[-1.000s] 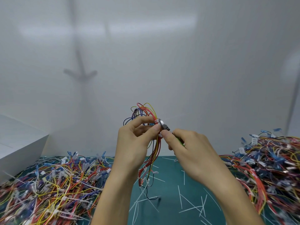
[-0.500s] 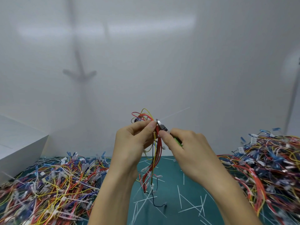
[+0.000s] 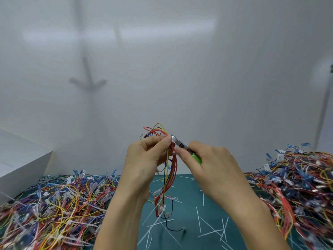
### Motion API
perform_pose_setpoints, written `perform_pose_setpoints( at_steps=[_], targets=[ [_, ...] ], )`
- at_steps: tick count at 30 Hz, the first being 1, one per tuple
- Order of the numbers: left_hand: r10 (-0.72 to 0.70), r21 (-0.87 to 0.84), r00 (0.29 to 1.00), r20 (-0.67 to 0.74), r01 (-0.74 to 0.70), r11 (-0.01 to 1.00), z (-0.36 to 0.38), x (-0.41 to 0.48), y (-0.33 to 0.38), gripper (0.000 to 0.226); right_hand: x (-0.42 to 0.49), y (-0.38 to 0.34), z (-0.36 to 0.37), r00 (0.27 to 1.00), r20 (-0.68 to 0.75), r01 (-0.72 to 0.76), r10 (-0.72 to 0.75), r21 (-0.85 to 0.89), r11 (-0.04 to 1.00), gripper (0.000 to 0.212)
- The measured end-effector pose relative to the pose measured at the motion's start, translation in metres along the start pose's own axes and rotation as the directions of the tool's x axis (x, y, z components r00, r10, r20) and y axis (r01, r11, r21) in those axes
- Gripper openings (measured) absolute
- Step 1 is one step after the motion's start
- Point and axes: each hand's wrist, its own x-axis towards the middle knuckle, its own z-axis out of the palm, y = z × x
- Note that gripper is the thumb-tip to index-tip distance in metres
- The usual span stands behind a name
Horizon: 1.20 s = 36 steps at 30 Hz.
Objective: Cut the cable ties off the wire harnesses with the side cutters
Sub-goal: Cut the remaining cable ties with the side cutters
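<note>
Green handle peeks out of the right hand point(image 3: 212, 165), which is wrapped round the side cutters point(image 3: 180, 144). The steel nose points to 10 o'clock and touches the wire harness point(image 3: 170, 177); whether the blades are parted, I can't tell. The left hand point(image 3: 144, 159) pinches the red-and-yellow bundle between thumb and forefinger right at that nose, with loops sprouting at 12 o'clock and tails dangling to 6. Now the change: the thin white streak that shot toward 2 o'clock half a second ago is gone, and the loops sit lower in the pinch than a second back. That reads to me like one tie snipped and away. This harness isn't finished, though: a white cable tie point(image 3: 163, 208) sits low on the hanging tails, so I'd expect the grip to work downward. Room? The green mat point(image 3: 189, 195) at 6 o'clock carries only cut tie scraps point(image 3: 212, 230), a decent drop zone. Tangled heaps crowd in at 8 o'clock, the left heap point(image 3: 54, 204), and at 4 o'clock, the right heap point(image 3: 297, 177), which lies close by the right forearm and could snag a tail. A white box point(image 3: 18, 159) at 9 o'clock stands well apart.
</note>
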Motion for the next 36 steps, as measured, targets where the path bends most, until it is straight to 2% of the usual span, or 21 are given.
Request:
perform_pose_setpoints(
  at_steps=[5,12,16,36],
  targets=[
    [0.023,0.005,1.0,0.003,-0.023,1.0,0.0,0.0,-0.001,0.011,0.0,-0.002,0.001,0.997,0.052,-0.053,0.049,0.082,0.995,0.048],
    [0.154,0.087,0.988,0.026,-0.156,0.984,-0.004,0.001,0.0,0.011,-0.001,-0.01,-0.001,0.983,0.154,-0.135,0.104,0.207,0.969,0.058],
    [0.183,0.125,0.981,0.068,-0.19,0.974,-0.004,0.0,0.001,0.01,-0.001,-0.012,0.0,0.974,0.182,-0.179,0.135,0.252,0.951,0.057],
    [0.132,0.094,0.987,0.096,-0.141,0.986,-0.005,-0.003,0.005,0.009,0.0,-0.011,-0.001,0.983,0.152,-0.14,0.106,0.228,0.964,0.051]
  ],
)
